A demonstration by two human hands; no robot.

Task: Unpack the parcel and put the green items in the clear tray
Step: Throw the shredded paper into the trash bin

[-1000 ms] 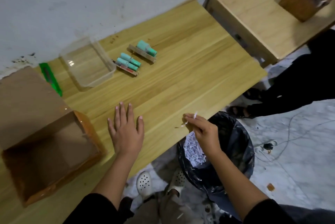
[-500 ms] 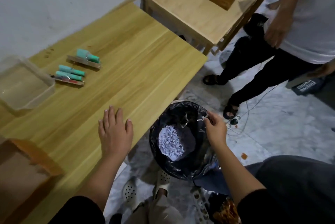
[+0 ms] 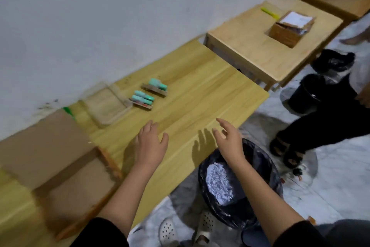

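— Where are the green items?
— On the table, just right of the clear tray, none inside it. The opened parcel sits on the tray's left.
— And the hands?
— Both empty, fingers spread: the left hand rests near the tray's front, the right hand hovers above the black bin.

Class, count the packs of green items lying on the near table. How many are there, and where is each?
2. One pack lies just right of the clear tray; the other pack lies further right, nearer the wall. None seems hidden.
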